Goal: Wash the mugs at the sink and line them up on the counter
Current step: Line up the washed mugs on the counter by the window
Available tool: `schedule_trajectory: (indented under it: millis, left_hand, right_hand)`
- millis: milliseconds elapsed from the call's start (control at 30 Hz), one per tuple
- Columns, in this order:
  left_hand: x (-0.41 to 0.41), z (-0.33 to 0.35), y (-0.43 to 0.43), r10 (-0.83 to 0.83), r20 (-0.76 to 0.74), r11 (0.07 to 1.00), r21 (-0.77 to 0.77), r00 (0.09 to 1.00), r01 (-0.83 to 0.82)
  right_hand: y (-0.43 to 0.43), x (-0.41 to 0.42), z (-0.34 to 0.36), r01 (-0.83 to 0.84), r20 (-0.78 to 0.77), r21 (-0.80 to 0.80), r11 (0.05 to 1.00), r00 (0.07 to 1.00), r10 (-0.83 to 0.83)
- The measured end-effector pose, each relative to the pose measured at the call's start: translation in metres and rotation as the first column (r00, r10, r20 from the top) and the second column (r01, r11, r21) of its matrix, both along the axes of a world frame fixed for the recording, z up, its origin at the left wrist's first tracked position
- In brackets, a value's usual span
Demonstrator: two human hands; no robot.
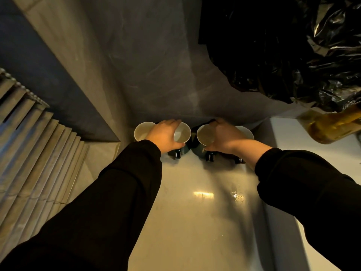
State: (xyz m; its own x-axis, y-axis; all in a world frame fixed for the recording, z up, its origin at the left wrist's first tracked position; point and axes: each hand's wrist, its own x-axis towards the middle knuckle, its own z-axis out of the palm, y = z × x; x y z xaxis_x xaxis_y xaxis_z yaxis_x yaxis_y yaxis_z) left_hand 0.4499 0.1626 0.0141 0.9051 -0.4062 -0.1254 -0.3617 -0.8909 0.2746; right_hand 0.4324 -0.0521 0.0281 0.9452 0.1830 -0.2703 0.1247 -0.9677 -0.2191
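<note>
1. Four mugs (pixel 142 132) stand in a row right against the wall (pixel 156 75), on the counter (pixel 195 212).
2. Our left hand (pixel 166 133) curls down over the rims of two mugs, and our right hand (pixel 224 137) over the other two. The hands hide a lot, so we only think they grip.
3. The mugs stand straight up with their open tops up. Their handles point away from the wall, toward us.
4. The mugs sit very close, so a push could bang them together and chip one. Water drops (pixel 237 194) lie farther from the wall, and wet fingers could slip.
</note>
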Motion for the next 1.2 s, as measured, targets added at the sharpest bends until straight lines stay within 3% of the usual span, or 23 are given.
schedule_trajectory:
  millis: [367,500,600,733,1200]
  left_hand:
    - [-0.003,0.000,0.000,-0.010,-0.001,1.000,0.001,1.000,0.010]
    - [-0.006,0.002,-0.017,-0.075,0.129,0.997,0.035,0.989,0.072]
    - [-0.009,0.001,-0.049,-0.130,0.130,0.991,-0.021,0.983,0.133]
    - [-0.010,-0.003,-0.078,-0.133,0.022,0.991,0.013,0.991,0.132]
    - [-0.011,-0.003,-0.084,-0.110,0.031,0.994,0.029,0.993,0.109]
  right_hand:
    - [-0.003,0.000,0.000,-0.003,-0.004,0.031,1.000,1.000,0.003]
    - [-0.025,-0.001,0.012,0.066,0.026,0.125,0.990,0.997,-0.070]
    - [-0.055,-0.004,0.024,0.162,0.049,0.040,0.986,0.985,-0.164]
    - [-0.076,-0.010,0.016,0.136,-0.108,-0.086,0.987,0.984,-0.145]
    - [-0.075,-0.010,-0.002,0.170,-0.037,-0.046,0.984,0.984,-0.172]
